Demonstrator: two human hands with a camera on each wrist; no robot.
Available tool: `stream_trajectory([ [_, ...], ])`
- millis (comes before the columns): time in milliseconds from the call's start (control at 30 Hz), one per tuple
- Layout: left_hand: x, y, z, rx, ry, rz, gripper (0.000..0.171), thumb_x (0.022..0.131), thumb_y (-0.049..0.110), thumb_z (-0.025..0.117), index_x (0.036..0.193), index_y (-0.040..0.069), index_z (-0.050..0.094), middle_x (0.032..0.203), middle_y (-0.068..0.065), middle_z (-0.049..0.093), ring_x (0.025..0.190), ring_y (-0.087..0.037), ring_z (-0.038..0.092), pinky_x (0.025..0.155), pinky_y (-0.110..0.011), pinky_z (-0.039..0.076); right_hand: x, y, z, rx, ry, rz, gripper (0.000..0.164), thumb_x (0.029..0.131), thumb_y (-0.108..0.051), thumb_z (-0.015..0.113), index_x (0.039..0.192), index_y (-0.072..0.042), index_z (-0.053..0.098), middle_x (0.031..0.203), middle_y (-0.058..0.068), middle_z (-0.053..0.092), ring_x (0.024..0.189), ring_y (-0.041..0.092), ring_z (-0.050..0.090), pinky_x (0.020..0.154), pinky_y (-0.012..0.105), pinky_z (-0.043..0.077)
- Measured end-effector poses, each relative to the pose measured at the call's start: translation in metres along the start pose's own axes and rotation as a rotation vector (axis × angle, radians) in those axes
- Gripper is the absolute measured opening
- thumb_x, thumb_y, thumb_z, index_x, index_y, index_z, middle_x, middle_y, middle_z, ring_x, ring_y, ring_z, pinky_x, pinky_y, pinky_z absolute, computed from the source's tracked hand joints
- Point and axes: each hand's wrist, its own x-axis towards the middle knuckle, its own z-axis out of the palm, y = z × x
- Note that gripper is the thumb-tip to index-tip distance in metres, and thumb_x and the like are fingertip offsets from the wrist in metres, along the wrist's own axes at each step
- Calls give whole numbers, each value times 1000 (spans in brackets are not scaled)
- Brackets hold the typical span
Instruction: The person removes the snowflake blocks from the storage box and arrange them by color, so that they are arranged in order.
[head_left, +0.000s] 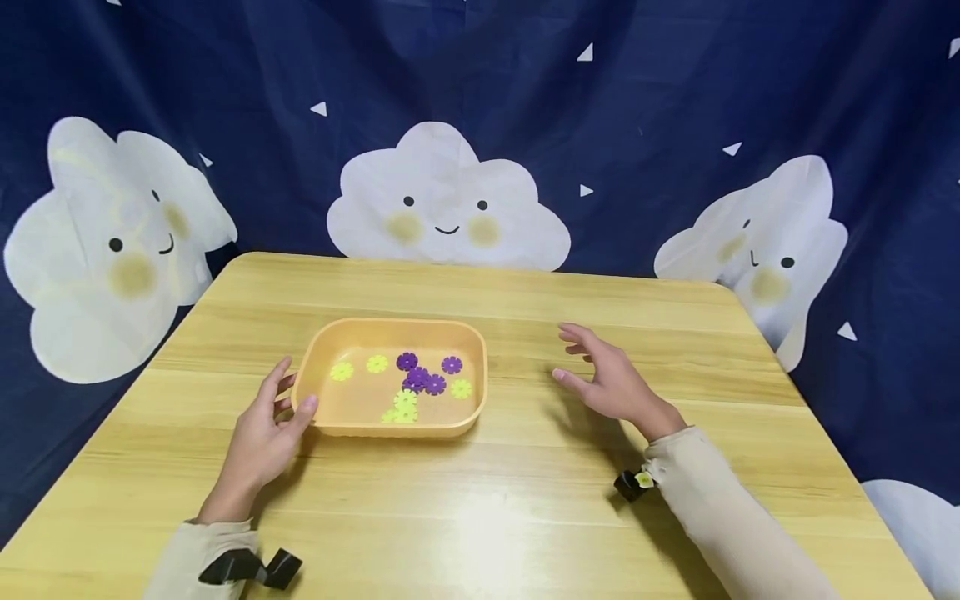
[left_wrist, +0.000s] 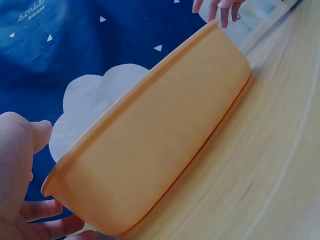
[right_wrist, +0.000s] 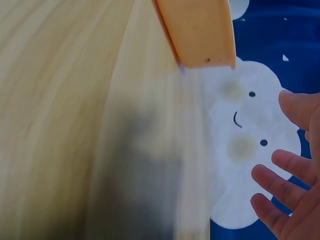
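A shallow orange plastic bin stands on the table, holding several small purple flower-shaped discs and several yellow-green ones. At the bin's left end is my left hand, its fingers along the outer wall and its thumb over the front left corner. The left wrist view shows a gap between that thumb and the rim; whether the fingers touch the wall is hard to tell. To the right, apart from the bin, my right hand hovers above the table with fingers spread and nothing held.
A light wooden table fills the lower view, its far edge meeting a dark blue curtain printed with white smiling clouds. Dark wrist straps sit on both sleeves.
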Motion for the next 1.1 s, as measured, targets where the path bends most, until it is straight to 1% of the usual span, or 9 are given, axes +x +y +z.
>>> stream_trajectory([
  [200, -1, 0, 1, 7, -17, -14, 72, 98, 28, 59, 153, 4, 21, 139, -32, 41, 114, -48, 50, 74, -3, 36, 14, -7, 5, 28, -41, -15, 66, 92, -23, 69, 147, -11, 35, 136, 19, 53, 113, 30, 59, 92, 51, 45],
  [300, -2, 0, 1, 10, -23, -22, 73, 96, 28, 61, 153, 5, 23, 137, -32, 42, 115, -49, 50, 74, -4, 38, 21, -11, 7, 36, -48, -33, 66, 92, -21, 69, 147, -11, 35, 135, 19, 53, 110, 30, 61, 90, 51, 46],
  [367, -2, 0, 1, 16, -21, -28, 72, 96, 29, 62, 153, 5, 25, 136, -32, 43, 116, -49, 50, 77, -13, 46, 26, -13, 9, 42, -49, -42, 66, 91, -19, 70, 147, -11, 36, 134, 18, 54, 108, 29, 62, 90, 50, 47],
  [433, -3, -1, 0, 27, -25, -38, 71, 96, 30, 62, 152, 5, 26, 138, -32, 42, 116, -50, 49, 83, -28, 51, 31, -15, 11, 52, -53, -50, 66, 90, -18, 71, 146, -11, 37, 133, 18, 55, 107, 29, 62, 89, 49, 47],
  [533, -4, -1, 0, 40, -31, -43, 69, 97, 30, 61, 151, 2, 28, 139, -33, 41, 115, -50, 51, 87, -52, 48, 37, -18, 14, 71, -65, -56, 65, 89, -16, 71, 145, -11, 39, 131, 16, 56, 104, 28, 63, 90, 47, 48],
  [567, -4, -1, 0, 43, -33, -42, 69, 97, 30, 61, 150, 1, 29, 139, -34, 41, 114, -50, 51, 87, -54, 46, 39, -19, 15, 75, -68, -58, 65, 89, -16, 71, 145, -12, 39, 131, 16, 57, 103, 28, 63, 90, 46, 48],
  [733, -4, -2, 1, 54, -29, -32, 67, 97, 29, 61, 149, -1, 31, 136, -35, 43, 110, -48, 55, 86, -55, 47, 47, -26, 21, 96, -92, -76, 64, 90, -17, 70, 145, -12, 39, 130, 17, 57, 101, 26, 63, 89, 46, 48],
  [967, -4, -3, 0, 49, -40, -43, 69, 96, 30, 62, 149, 0, 30, 135, -36, 43, 109, -48, 57, 84, -52, 49, 60, -33, 30, 111, -127, -94, 62, 91, -20, 69, 145, -13, 39, 130, 18, 57, 98, 24, 64, 82, 50, 50],
  [1100, -4, -3, 0, 43, -49, -43, 69, 96, 30, 62, 149, -1, 30, 134, -36, 44, 109, -48, 57, 84, -52, 49, 66, -38, 35, 120, -140, -90, 62, 91, -20, 69, 145, -13, 40, 128, 17, 58, 95, 22, 64, 83, 49, 50],
])
